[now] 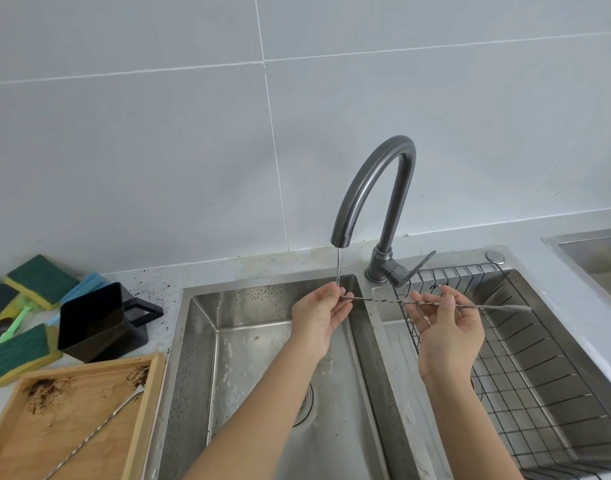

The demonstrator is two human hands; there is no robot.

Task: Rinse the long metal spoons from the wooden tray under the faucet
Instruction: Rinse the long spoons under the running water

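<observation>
Far to the left of the grip, green-and-yellow sponges [40, 279] are lying on the counter beside a blue sponge [85, 285] and a black square cup [99, 320] with a handle. Below them a wooden tray [143, 410] is sitting at the sink's edge, smeared with dark brown stains, and a second long spoon [96, 433] is lying diagonally in it, its bowl end resting near the tray's upper right corner.

The left hand [319, 318] is reaching over the left sink basin [200, 341] and is pinching one end of a long metal spoon [376, 300] with a twisted stem between thumb and fingertips. A thin stream of water [338, 266] is falling from the curved faucet [373, 188] straight onto that pinched end, so the water is landing right at the left grip. Whether that end is the bowl or the tip is hidden by the fingers.

From there the spoon is running nearly level to the right, crossing the divider between the basins. The right hand [446, 327], palm turned up, is holding the stem farther along, with thumb and forefinger closing on it while the other fingers are spreading loosely. Past the right grip the stem is jutting out over a wire rack [539, 358] that is sitting in the right basin. Beyond that, at the far right edge, part of another steel basin [595, 258] is showing.
</observation>
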